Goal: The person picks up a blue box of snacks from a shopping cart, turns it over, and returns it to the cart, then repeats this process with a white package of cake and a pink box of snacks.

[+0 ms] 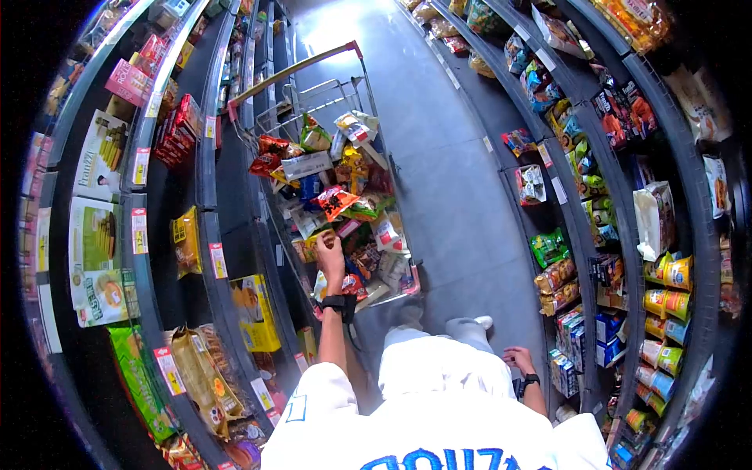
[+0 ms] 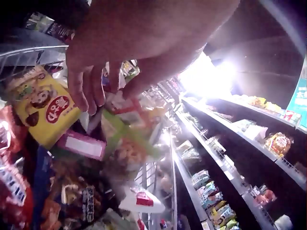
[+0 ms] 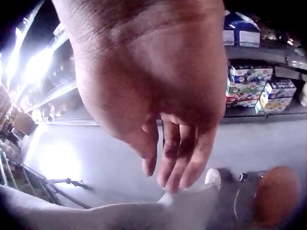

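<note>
Over the loaded cart, my left hand (image 1: 330,262) is bent at the right end of a small yellow box (image 1: 305,248). In the left wrist view the fingers of my left hand (image 2: 100,72) overlap the right edge of the yellow box (image 2: 45,108), which has a red oval label; whether they grip it cannot be told. A pink-edged packet (image 2: 82,145) lies just below the fingertips. My right hand (image 1: 518,359) hangs at my side, away from the cart. Seen by the right wrist camera, my right hand (image 3: 158,91) has loosely bent fingers and holds nothing.
The metal shopping cart (image 1: 417,274) is heaped with snack bags, among them an orange-red one (image 1: 335,202). Shelves of packaged food line both sides, with a yellow carton (image 1: 254,312) on the left and cups (image 1: 666,301) on the right. Grey floor (image 1: 462,180) runs between.
</note>
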The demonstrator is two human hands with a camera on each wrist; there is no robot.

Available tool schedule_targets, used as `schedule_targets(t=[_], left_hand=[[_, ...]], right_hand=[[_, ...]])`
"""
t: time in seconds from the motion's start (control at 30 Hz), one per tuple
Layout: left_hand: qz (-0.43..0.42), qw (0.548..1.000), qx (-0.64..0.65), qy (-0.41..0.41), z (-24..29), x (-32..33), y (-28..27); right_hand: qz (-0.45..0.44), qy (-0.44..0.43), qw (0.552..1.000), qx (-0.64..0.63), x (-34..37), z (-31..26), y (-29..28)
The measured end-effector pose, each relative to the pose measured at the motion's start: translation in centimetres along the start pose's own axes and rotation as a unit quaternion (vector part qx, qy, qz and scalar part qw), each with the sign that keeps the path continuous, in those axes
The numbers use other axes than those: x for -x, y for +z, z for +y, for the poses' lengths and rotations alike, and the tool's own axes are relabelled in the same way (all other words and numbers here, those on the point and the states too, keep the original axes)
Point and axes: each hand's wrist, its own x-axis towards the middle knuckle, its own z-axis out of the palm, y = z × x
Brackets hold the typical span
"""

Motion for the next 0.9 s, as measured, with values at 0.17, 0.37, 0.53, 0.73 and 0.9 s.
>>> schedule_targets(t=[0.17, 0.37, 0.53, 0.73, 0.9], left_hand=[[0.048, 0.995, 0.087, -0.027, -1.6, -8.2, 1.4], [0.044, 0.985, -0.164, -0.032, -6.0, -19.3, 1.3], [-0.033, 0.962, -0.248, -0.104, -4.3, -19.7, 0.6], [0.055, 0.974, -0.193, 0.106, -1.8, -15.4, -3.3], [0.144, 0.935, -0.150, 0.288, 12.7, -1.0, -7.3]], right_hand=[[0.006, -0.039, 0.999, -0.004, 1.2, -3.7, 3.0], [0.055, -0.090, 0.994, -0.034, 2.0, -2.4, 3.3], [0.044, -0.032, 0.997, -0.057, 2.4, 2.8, 4.3], [-0.008, -0.079, 0.984, -0.161, 2.9, 6.2, 6.8], [0.145, -0.160, 0.942, 0.258, 4.3, -5.5, 8.3]])
